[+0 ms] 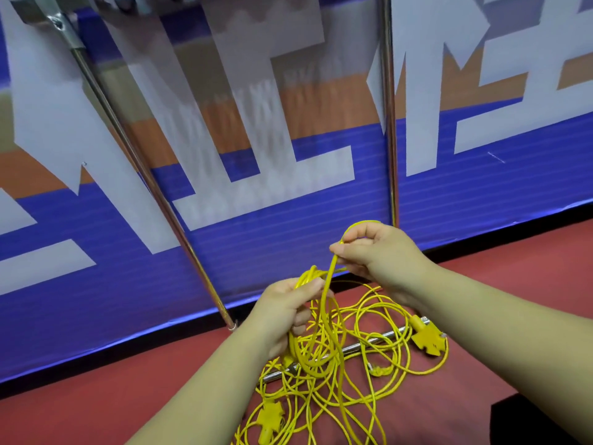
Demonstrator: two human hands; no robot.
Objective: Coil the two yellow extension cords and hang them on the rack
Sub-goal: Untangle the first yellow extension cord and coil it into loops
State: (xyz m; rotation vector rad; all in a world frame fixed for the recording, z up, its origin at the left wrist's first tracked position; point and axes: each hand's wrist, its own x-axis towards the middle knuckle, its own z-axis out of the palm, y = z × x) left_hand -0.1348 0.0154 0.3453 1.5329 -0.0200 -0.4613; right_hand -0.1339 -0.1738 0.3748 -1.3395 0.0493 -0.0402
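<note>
The left hand [285, 311] was held low at centre, its fingers curled around a bundle of loops [308, 277] of yellow cord, which hung down from the grip toward the floor. The right hand [382, 255] was slightly higher and to the right, pinching a single strand [331, 269] between thumb and forefinger; that strand ran down to the bundle in the left hand, and a further bend of cord arched over the top of the right hand. The remainder of the cords [316, 358] lay in a loose tangle on the red floor [128, 396] directly beneath both hands, draped across the base bar [378, 340] of the rack [389, 139]. One yellow socket block [428, 337] lay at the right of the tangle, touching the bar's end; a second socket block [269, 419] lay nearer, at the tangle's left. The rack's two metal uprights rose beyond the hands, in front of a blue, white and orange banner [256, 236]. No cord hung on the rack.
</note>
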